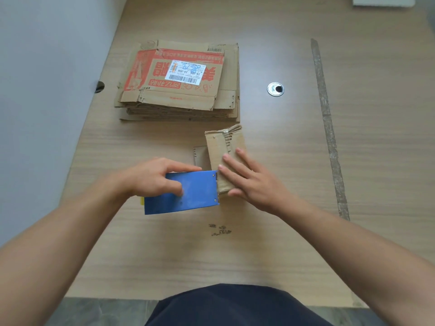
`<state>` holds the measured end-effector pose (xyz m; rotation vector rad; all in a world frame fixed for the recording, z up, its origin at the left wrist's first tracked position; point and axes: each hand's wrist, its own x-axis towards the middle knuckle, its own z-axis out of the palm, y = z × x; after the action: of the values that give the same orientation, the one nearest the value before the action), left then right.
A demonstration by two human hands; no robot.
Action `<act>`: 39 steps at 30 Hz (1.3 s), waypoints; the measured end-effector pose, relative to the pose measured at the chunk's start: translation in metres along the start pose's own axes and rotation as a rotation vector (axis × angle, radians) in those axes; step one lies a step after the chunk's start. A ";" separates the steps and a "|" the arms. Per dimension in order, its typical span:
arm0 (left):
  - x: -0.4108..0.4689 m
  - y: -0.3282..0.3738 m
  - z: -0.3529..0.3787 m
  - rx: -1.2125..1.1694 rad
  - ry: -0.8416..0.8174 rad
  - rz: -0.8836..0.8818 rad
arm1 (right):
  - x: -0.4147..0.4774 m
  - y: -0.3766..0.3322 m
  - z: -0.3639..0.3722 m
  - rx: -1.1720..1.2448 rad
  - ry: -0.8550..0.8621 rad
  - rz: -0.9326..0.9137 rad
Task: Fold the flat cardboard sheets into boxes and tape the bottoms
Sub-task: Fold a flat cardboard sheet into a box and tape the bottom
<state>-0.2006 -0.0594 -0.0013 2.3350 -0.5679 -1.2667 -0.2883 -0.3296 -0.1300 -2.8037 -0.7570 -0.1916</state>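
Dispenser (188,194) gripped in left hand (150,178) at box (226,147) edge, right hand (249,182) pressing box

Your left hand (153,177) covered part of the blue tape dispenser (195,194). Your right hand (249,182) hid the near end of the small box (226,147). The top edge cut off a white object (383,1). Print on the label (184,72) was too small to read.

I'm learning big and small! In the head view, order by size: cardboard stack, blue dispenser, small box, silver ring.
1. Cardboard stack
2. Blue dispenser and small box: look alike, both partly covered
3. Silver ring
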 end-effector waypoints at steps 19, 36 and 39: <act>-0.025 -0.070 -0.016 -0.162 0.005 0.033 | 0.004 -0.009 0.000 0.048 0.073 0.022; 0.015 0.000 0.001 0.375 0.285 -0.043 | 0.014 -0.038 -0.003 0.124 0.068 0.197; 0.010 -0.004 0.006 0.379 0.322 -0.039 | 0.021 -0.051 -0.003 0.070 0.076 0.283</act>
<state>-0.1997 -0.0627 -0.0131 2.7978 -0.7031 -0.8227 -0.2968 -0.2778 -0.1140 -2.7785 -0.3371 -0.2147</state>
